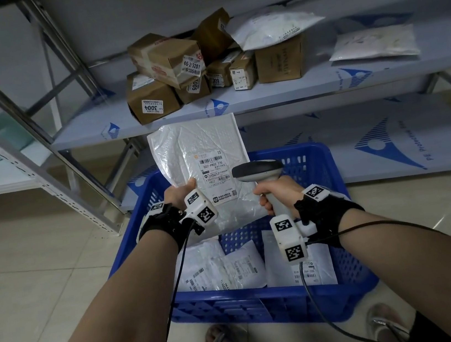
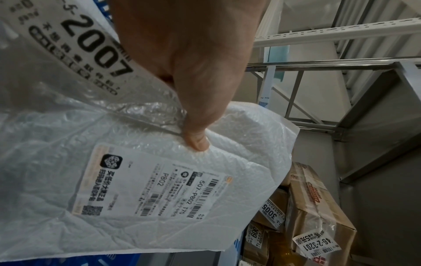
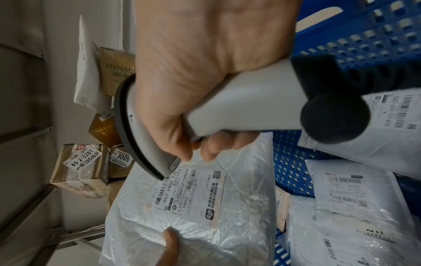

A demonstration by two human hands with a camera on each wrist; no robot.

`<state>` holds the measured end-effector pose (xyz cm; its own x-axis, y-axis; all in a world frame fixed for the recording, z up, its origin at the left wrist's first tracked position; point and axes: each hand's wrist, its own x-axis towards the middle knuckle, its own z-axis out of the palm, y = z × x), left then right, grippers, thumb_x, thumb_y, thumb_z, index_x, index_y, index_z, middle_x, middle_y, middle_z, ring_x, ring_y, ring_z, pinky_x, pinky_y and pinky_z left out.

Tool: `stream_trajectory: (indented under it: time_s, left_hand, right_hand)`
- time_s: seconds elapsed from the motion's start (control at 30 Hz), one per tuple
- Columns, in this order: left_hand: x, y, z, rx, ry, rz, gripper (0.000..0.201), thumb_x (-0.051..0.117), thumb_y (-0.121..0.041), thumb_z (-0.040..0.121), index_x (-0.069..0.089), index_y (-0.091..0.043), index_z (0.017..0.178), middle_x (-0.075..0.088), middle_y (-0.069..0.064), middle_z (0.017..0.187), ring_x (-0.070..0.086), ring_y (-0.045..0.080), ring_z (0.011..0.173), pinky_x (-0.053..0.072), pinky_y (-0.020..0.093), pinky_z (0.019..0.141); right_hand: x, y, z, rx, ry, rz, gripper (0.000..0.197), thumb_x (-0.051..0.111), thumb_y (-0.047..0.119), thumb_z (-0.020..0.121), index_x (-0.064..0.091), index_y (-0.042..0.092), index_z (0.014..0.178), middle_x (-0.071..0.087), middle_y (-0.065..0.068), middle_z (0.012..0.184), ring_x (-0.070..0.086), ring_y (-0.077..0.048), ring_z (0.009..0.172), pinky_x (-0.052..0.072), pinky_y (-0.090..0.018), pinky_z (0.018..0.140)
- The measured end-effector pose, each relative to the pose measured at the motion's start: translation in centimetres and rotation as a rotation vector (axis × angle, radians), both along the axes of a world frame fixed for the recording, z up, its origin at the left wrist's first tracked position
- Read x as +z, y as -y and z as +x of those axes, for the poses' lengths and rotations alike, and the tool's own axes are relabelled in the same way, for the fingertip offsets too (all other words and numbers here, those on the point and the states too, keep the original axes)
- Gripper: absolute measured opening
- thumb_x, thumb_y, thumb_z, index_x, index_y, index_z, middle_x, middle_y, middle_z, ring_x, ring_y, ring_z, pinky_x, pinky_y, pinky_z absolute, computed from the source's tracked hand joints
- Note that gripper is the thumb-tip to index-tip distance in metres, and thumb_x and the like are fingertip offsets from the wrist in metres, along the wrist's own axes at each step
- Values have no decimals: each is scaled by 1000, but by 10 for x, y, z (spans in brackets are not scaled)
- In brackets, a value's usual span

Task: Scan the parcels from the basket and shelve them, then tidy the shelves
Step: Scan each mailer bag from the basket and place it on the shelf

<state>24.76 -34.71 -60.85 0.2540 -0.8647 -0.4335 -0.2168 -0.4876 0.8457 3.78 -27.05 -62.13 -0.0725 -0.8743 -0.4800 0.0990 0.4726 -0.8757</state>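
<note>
My left hand [image 1: 182, 191] pinches a white bubble mailer [image 1: 201, 151] by its left edge and holds it up over the blue basket [image 1: 269, 306], label facing me. In the left wrist view my thumb [image 2: 196, 142] presses on the mailer [image 2: 114, 207] above its printed label [image 2: 148, 194]. My right hand [image 1: 275, 195] grips the handle of a grey barcode scanner [image 1: 257, 170], whose head sits just right of the label. The right wrist view shows the scanner [image 3: 239, 111] nose close over the mailer [image 3: 193, 216]. Several white parcels [image 1: 226, 269] lie in the basket.
A low metal shelf [image 1: 238, 102] behind the basket carries a heap of brown cardboard boxes [image 1: 168, 60] and two white bags [image 1: 271, 29], one lying apart at the right [image 1: 374, 44]. A bare bottom shelf [image 1: 360, 149] lies under it. Another rack upright [image 1: 14, 160] stands at the left.
</note>
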Motion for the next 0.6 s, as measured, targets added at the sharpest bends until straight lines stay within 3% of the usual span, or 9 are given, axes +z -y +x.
stream_trajectory:
  time_s: [0.2,0.3,0.4,0.47,0.5,0.57,0.6]
  left_hand:
    - [11,-3,1,-25,-16,-18,39,65,-22,90,55,5,116,62,17,103,61,32,94,50,40,82]
    - [16,-3,7,-61,-43,-32,37,67,-17,88,57,9,114,66,20,105,64,35,94,52,44,83]
    - [35,-3,13,-94,-39,-99,28,65,-13,89,60,6,110,67,18,97,64,31,82,52,36,68]
    - [46,-2,19,-98,-44,-140,30,65,-14,90,61,7,111,66,21,105,64,33,89,51,37,74]
    - [54,-3,21,-105,-37,-153,34,66,-17,89,61,8,112,66,22,109,64,34,94,51,40,80]
    - [64,-2,26,-107,-45,-177,44,69,-26,87,61,8,113,65,25,111,64,39,100,51,45,88]
    - [70,0,28,-112,-61,-186,50,71,-31,85,61,8,114,66,26,111,64,40,101,51,48,91]
  right_hand:
    - [1,6,-2,-108,89,-60,15,68,10,85,65,-1,76,62,-12,63,52,-16,50,45,-26,52]
    - [10,10,-8,-175,109,-113,12,71,12,84,68,3,78,66,-10,66,54,-14,54,45,-26,55]
    - [23,15,-16,-216,131,-165,10,72,13,84,68,6,78,65,-9,70,53,-14,56,44,-26,56]
    - [29,21,-22,-233,127,-175,18,76,19,81,68,5,88,65,-11,80,58,-18,68,50,-32,66]
    - [33,23,-25,-236,123,-173,32,80,24,77,67,5,99,66,-12,90,62,-22,80,53,-34,75]
    - [40,26,-27,-228,108,-197,65,85,34,67,61,10,122,65,-9,115,61,-27,108,48,-42,98]
    - [43,30,-28,-212,124,-238,73,87,36,63,59,12,126,64,-6,121,60,-26,113,44,-44,104]
